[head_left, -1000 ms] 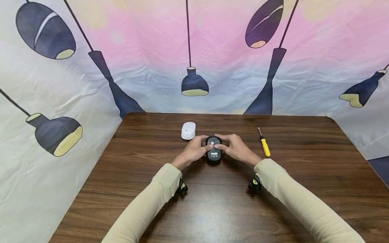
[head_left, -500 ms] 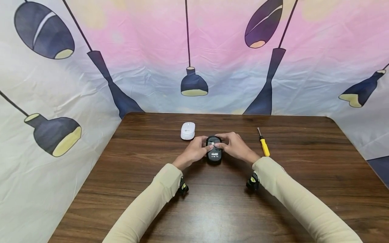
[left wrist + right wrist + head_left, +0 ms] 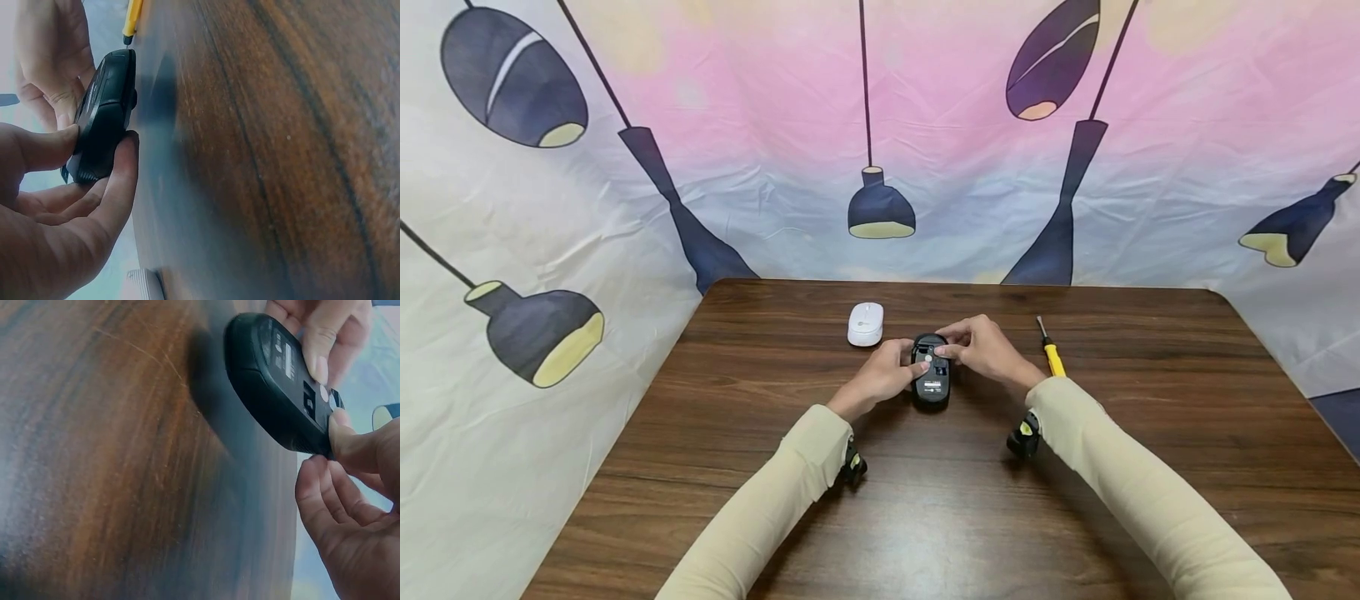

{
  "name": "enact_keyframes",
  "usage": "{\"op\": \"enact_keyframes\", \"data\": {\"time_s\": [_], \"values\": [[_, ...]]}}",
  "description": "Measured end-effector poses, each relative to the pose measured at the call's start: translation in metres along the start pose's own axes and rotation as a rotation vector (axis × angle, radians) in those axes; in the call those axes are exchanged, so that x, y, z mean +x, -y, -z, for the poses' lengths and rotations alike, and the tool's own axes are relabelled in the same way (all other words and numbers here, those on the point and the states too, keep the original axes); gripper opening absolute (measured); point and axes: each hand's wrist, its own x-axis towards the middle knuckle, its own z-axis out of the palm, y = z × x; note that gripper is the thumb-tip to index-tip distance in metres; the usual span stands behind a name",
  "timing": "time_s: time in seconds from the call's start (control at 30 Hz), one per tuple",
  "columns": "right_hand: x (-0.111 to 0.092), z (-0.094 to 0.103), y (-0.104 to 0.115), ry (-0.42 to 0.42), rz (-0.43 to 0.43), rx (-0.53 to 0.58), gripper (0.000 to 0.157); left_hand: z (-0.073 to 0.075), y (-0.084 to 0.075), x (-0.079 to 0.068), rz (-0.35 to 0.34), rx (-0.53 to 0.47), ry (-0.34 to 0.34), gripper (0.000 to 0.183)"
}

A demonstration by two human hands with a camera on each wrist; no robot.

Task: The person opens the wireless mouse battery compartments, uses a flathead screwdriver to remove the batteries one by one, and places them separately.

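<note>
Black, oval plastic computer mouse (image 3: 932, 385), underside up, held tilted just above the tabletop near its middle. Its underside bears a dark recess (image 3: 309, 399) and a pale round disc (image 3: 324, 393). Left hand (image 3: 884, 372): thumb on the underside, fingers curled beneath, gripping the body. Right hand (image 3: 988, 350): thumb and fingers pinching the far end. The step in hand appears to be work on the underside at that end; whether a part there is loose cannot be told, the thumbs partly covering it. The next move would call for a steady left grip and fine control of the right thumb.

Surroundings: a white, rounded plastic mouse (image 3: 866, 324) lies beyond the left hand; a yellow-handled screwdriver with a metal shaft (image 3: 1054, 360) lies beyond the right forearm. Beneath, a brown, wood-grained table (image 3: 932, 508) with rounded far corners; behind, a creased pastel fabric backdrop (image 3: 782, 200) printed with dark hanging lamps (image 3: 882, 202).
</note>
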Motion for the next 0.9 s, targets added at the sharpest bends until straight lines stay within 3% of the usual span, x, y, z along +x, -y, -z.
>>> {"op": "enact_keyframes", "data": {"time_s": [0.5,0.63,0.9], "values": [[0.016,0.017,-0.007,-0.097,-0.101,0.316,0.035,-0.001,0.001,0.003,0.024,0.018,0.016,0.045],[0.020,0.021,-0.012,-0.114,-0.110,0.276,0.035,-0.001,0.002,0.003,0.028,-0.021,0.027,0.047],[0.029,0.015,-0.030,-0.127,-0.109,0.070,0.035,0.000,0.004,-0.001,0.030,-0.090,0.027,0.051]]}}
